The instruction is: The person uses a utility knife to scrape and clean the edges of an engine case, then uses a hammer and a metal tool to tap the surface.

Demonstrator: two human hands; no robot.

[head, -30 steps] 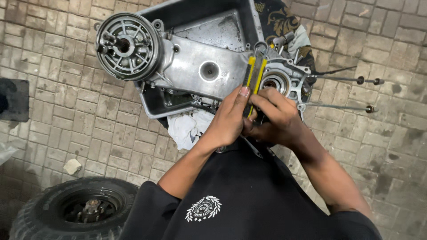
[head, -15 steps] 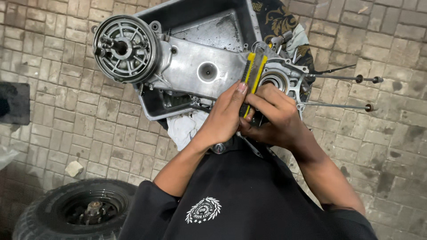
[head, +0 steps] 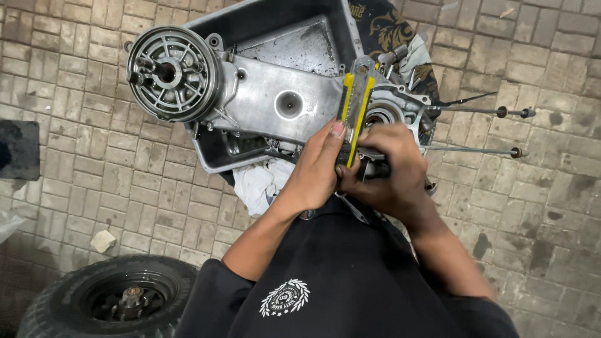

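Open brick paving (head: 75,181) was left free to the left, while the way ahead was blocked by the engine casing (head: 275,100) in its metal tray (head: 213,153), the right was barred by two long studs (head: 476,150), and a tyre (head: 100,300) was set at lower left.

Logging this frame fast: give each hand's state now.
Left hand: closed on the yellow-and-black tool.
Right hand: closed around the same tool's lower end.
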